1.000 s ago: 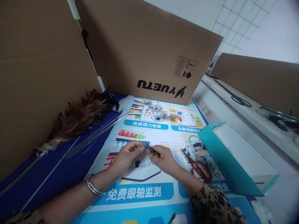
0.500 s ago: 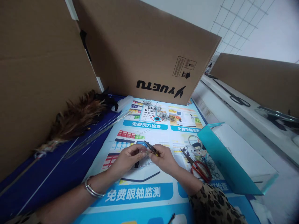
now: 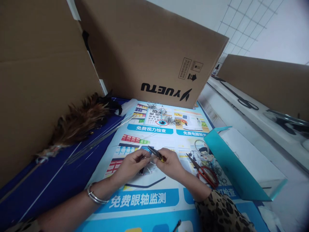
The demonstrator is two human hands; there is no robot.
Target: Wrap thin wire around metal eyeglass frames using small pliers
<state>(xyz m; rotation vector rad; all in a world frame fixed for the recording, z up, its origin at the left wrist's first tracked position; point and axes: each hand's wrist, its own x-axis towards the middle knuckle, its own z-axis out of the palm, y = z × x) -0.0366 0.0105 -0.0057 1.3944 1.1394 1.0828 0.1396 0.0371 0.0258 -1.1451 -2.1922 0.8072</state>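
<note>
My left hand (image 3: 131, 166) is closed in a pinch on a piece of thin wire (image 3: 151, 167), whose fine loops show faintly below the fingertips. In my right hand (image 3: 170, 163) I grip small pliers (image 3: 154, 151) with dark jaws and a bit of yellow on the handle. The jaws point up and left, above the left fingertips. Both hands nearly meet over the printed sheet (image 3: 169, 212). Red-handled scissors (image 3: 207, 175) lie right of my right hand, beside a ring of wire (image 3: 201, 146) and several small wire loops (image 3: 220, 172).
Cardboard panels (image 3: 145, 48) stand at the back and left. A feather duster (image 3: 79, 124) and long straight wires (image 3: 101, 137) lie on the blue cloth at left. A teal open box (image 3: 238, 167) is at right. Small wire bunches (image 3: 161, 111) lie near the back panel.
Both hands have shifted only slightly, and the pliers' tip sits a little further left. More of the thin wire shows below the fingers. Everything else is unchanged.
</note>
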